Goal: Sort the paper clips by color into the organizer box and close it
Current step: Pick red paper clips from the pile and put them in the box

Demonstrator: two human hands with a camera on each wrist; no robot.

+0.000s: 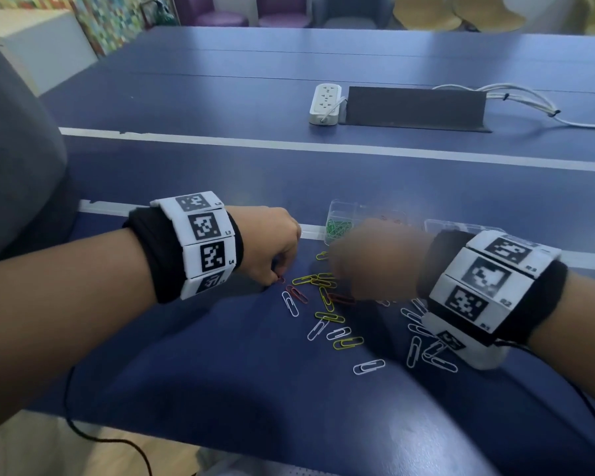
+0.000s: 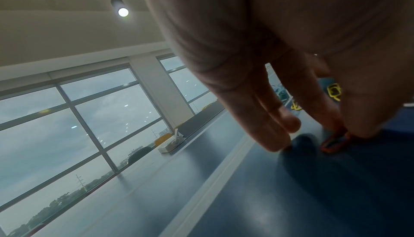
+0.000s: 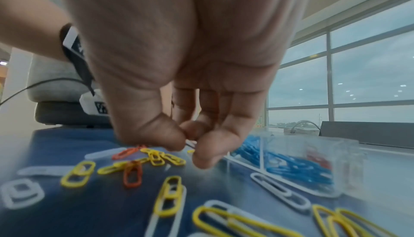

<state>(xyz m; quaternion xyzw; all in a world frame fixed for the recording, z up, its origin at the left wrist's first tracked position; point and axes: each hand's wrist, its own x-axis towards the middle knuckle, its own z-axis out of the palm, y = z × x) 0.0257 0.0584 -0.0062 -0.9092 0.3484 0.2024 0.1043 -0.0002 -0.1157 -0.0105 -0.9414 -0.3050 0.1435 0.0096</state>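
Loose white, yellow and red paper clips [image 1: 327, 316] lie scattered on the blue table [image 1: 220, 372], nearer than the clear organizer box [image 1: 344, 219]. Left hand [image 1: 272, 245], left of the box, pinches a red clip [image 2: 333, 142] against the table. Right hand [image 1: 375, 259], blurred in front of the box, has thumb and fingertips [image 3: 201, 157] pinched together; what they hold is unclear. Box stands open, green clips inside.

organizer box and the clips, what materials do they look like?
Organizer box: looks like clear rigid plastic; the blue clips inside show through its walls. Paper clips: probably wire with a smooth coloured coating; solid red, yellow and white with no bare metal showing. The core cannot be confirmed.
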